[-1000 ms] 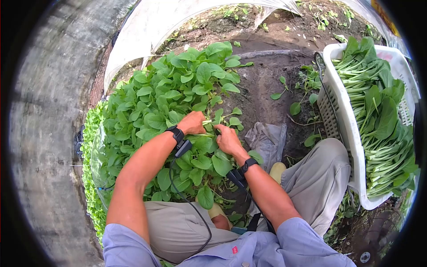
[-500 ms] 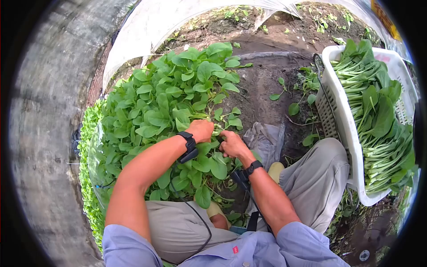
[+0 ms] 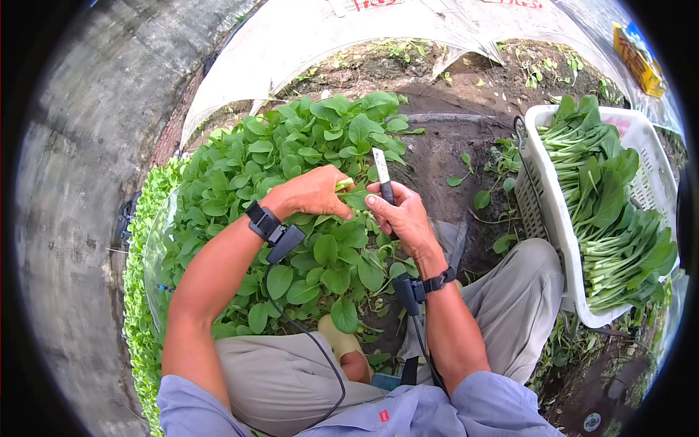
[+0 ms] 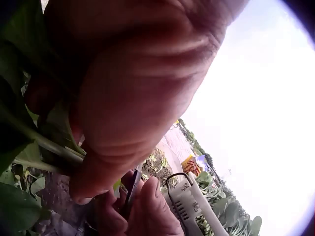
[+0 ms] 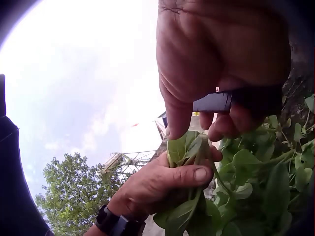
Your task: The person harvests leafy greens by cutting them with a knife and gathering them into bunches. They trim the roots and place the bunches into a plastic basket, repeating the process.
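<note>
My left hand (image 3: 309, 193) holds a cut leafy green (image 5: 183, 150) over the bed, its pale stem end (image 3: 344, 185) poking up between thumb and fingers. Close on its right, my right hand (image 3: 409, 222) grips a knife by its black handle (image 3: 386, 191), with the pale blade (image 3: 381, 164) pointing up and away from me. In the right wrist view, one digit of the right hand reaches down to the leaves in the left hand. Dense leafy greens (image 3: 284, 156) grow beneath and beyond both hands.
To my right stands a white plastic basket (image 3: 536, 116) piled with picked greens (image 3: 608, 182). Bare soil (image 3: 437, 156) with scattered plants lies between bed and basket. White plastic sheeting (image 3: 291, 51) arches at the back, near a yellow box (image 3: 641, 62). Concrete paving (image 3: 80, 218) runs along the left.
Both hands have risen from low among the stems, and the left now has a cut green in it. The knife, hidden before, shows with its blade up. The head view has tilted upward.
</note>
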The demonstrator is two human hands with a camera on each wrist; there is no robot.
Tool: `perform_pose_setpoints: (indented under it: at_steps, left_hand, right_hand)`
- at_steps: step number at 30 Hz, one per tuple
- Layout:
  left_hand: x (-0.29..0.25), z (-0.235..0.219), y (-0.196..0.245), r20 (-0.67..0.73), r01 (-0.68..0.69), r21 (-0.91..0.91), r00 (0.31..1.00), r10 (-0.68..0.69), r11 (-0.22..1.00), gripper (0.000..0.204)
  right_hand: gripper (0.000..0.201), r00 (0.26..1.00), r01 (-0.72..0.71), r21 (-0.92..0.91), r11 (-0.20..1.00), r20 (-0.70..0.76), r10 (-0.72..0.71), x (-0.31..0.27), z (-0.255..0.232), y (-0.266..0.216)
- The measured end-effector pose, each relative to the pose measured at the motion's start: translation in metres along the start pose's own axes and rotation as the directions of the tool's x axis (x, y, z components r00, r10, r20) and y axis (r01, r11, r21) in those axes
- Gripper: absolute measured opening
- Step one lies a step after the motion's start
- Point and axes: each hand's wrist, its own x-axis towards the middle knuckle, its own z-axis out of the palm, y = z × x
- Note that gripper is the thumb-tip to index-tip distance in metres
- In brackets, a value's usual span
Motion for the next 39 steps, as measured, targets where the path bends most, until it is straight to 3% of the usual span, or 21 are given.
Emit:
perform_pose_setpoints:
  at_steps: [6, 8, 10, 13, 14, 16, 18, 20, 21, 22, 24, 25, 26, 28, 29, 31, 33, 35, 37, 38, 39]
  left_hand:
    - [-0.047, 0.016, 0.009, -0.018, -0.081, 0.002, 0.997, 0.081, 0.997, 0.048]
    - [-0.060, 0.023, 0.017, -0.017, -0.066, -0.038, 0.998, 0.065, 0.997, 0.046]
    - [-0.067, 0.026, 0.017, -0.010, -0.070, -0.002, 0.998, 0.070, 0.998, 0.043]
    - [-0.086, 0.029, 0.013, -0.033, 0.006, -0.074, 0.999, -0.008, 0.997, 0.037]
    - [-0.090, 0.032, 0.009, -0.068, 0.007, -0.095, 0.998, -0.013, 0.995, 0.038]
    - [-0.096, 0.037, 0.002, -0.086, 0.002, -0.135, 0.996, -0.014, 0.991, 0.035]
    - [-0.101, 0.041, -0.005, -0.111, -0.017, -0.214, 0.994, -0.008, 0.977, 0.031]
    - [-0.104, 0.043, -0.002, -0.125, -0.013, -0.192, 0.992, -0.011, 0.981, 0.027]
    - [-0.104, 0.043, -0.001, -0.140, -0.008, -0.170, 0.990, -0.016, 0.985, 0.024]
    - [-0.106, 0.044, 0.005, -0.123, -0.005, -0.176, 0.992, -0.017, 0.984, 0.024]
    - [-0.105, 0.041, 0.028, -0.248, 0.076, 0.262, 0.969, -0.009, 0.962, 0.024]
    - [-0.104, 0.051, 0.033, -0.281, -0.011, 0.423, 0.949, 0.143, 0.906, 0.023]
    - [-0.104, 0.061, 0.046, -0.275, -0.018, 0.422, 0.950, 0.147, 0.906, 0.023]
    - [-0.097, 0.088, 0.075, -0.102, -0.220, 0.679, 0.916, 0.387, 0.700, 0.018]
    - [-0.086, 0.102, 0.082, -0.004, -0.276, 0.580, 0.940, 0.342, 0.767, 0.018]
    - [-0.057, 0.130, 0.078, 0.207, -0.347, 0.458, 0.937, 0.281, 0.819, 0.019]
    - [-0.033, 0.157, 0.062, 0.322, -0.385, 0.442, 0.911, 0.257, 0.810, 0.019]
    - [-0.021, 0.185, 0.046, 0.670, -0.436, 0.412, 0.740, 0.058, 0.800, 0.023]
    - [-0.009, 0.206, 0.008, 0.643, -0.393, 0.463, 0.766, 0.004, 0.795, 0.022]
    - [-0.009, 0.211, -0.010, 0.605, -0.339, 0.515, 0.794, -0.054, 0.787, 0.021]
    - [-0.009, 0.205, -0.026, 0.386, -0.258, 0.509, 0.921, 0.050, 0.821, 0.018]
  right_hand:
    - [0.021, 0.997, 0.023, 0.002, 1.000, -0.076, -0.023, -0.023, 0.006, -0.010]
    - [0.019, 0.997, 0.066, -0.210, 0.976, 0.051, -0.056, -0.037, 0.022, -0.025]
    - [0.018, 0.985, 0.159, -0.235, 0.959, 0.100, -0.139, -0.028, 0.018, -0.002]
    - [0.020, 0.970, 0.143, -0.270, 0.952, -0.154, -0.190, -0.026, 0.002, -0.003]
    - [0.017, 0.925, 0.141, -0.437, 0.888, -0.261, -0.275, -0.018, -0.018, 0.005]
    - [0.015, 0.877, 0.107, -0.661, 0.742, -0.289, -0.384, -0.020, -0.036, 0.005]
    - [0.018, 0.896, 0.120, -0.633, 0.765, -0.262, -0.357, -0.024, -0.029, 0.014]
    - [0.020, 0.991, 0.076, -0.370, 0.926, -0.071, -0.110, -0.041, 0.008, 0.000]
    - [0.019, 0.999, -0.041, -0.263, 0.964, 0.009, 0.045, -0.040, 0.011, 0.003]
    - [0.019, 0.998, -0.056, -0.257, 0.965, -0.003, 0.057, -0.040, 0.007, 0.009]
    - [0.024, 0.996, -0.089, -0.406, 0.910, -0.017, 0.090, -0.031, -0.010, 0.023]
    - [0.025, 0.987, -0.071, -0.595, 0.800, -0.159, -0.031, -0.027, -0.022, 0.036]
    - [0.025, 0.985, -0.077, -0.595, 0.800, -0.167, -0.030, -0.024, -0.031, 0.047]
    - [0.028, 0.814, -0.121, -0.798, 0.591, -0.420, -0.401, -0.019, -0.045, 0.068]
    - [0.028, 0.813, -0.127, -0.798, 0.589, -0.424, -0.399, -0.018, -0.050, 0.071]
    - [0.028, 0.804, -0.188, -0.534, 0.824, -0.566, -0.183, -0.018, -0.061, 0.077]
    - [0.029, 0.800, -0.238, -0.614, 0.753, -0.563, -0.206, -0.012, -0.090, 0.109]
    - [0.031, 0.795, -0.282, -0.683, 0.674, -0.560, -0.234, -0.014, -0.100, 0.116]
    - [0.037, 0.773, -0.311, -0.312, 0.898, -0.633, 0.048, -0.027, -0.089, 0.103]
    - [0.037, 0.768, -0.320, -0.306, 0.897, -0.638, 0.056, -0.029, -0.089, 0.099]
    - [0.042, 0.825, -0.385, -0.312, 0.869, -0.538, 0.172, -0.031, -0.090, 0.096]
